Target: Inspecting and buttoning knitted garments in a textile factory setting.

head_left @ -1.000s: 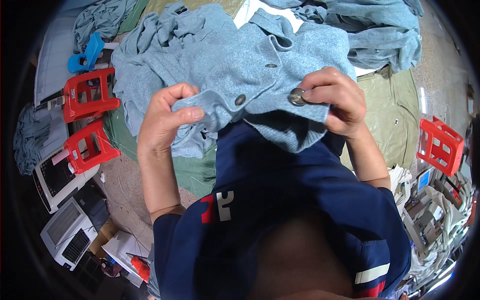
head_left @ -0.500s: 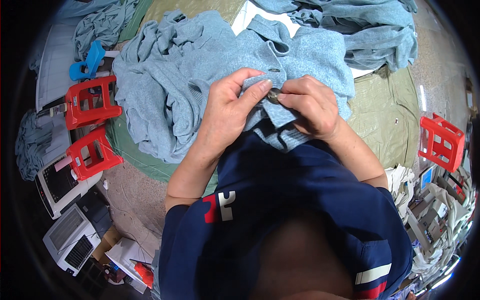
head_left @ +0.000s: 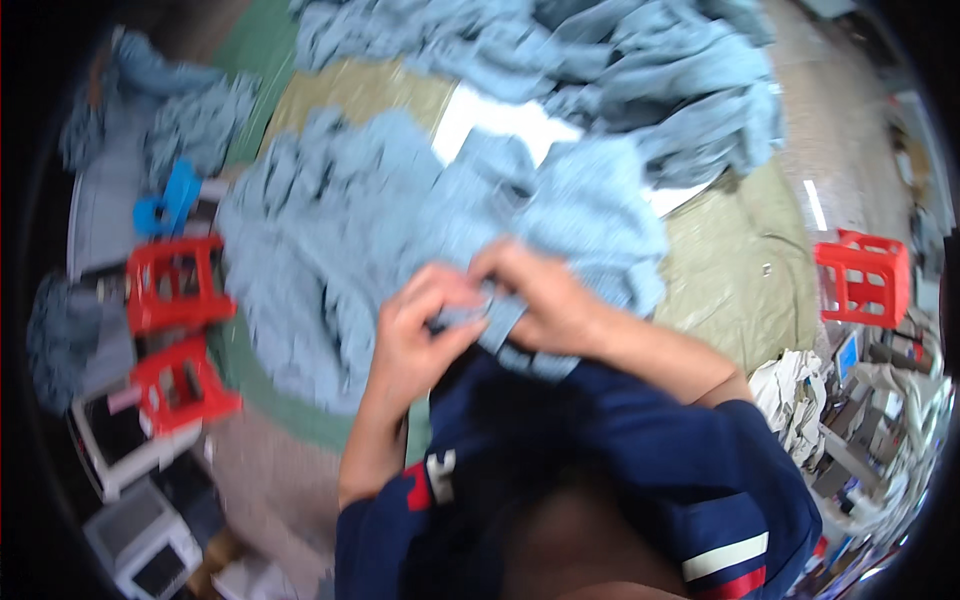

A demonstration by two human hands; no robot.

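Olive sheeting spreads beneath the work, most of its bare stretch toward three o'clock, and green sheeting edges it from seven round to ten. Red stools stand at nine and half past eight, with another red stool at three; a bright blue plastic piece sits between nine and ten. Heaped blue-grey knitwear fills twelve to two, near a white sheet. Just below that sheet, the blue-grey garment lies from about twelve to two, its near edge drawn to the centre, between the hands. At its near edge, the left hand pinches fabric between thumb and fingers, while the right hand, close beside it toward two, has its fingers closed on the same edge. Blur hides finer details of the fingertips.
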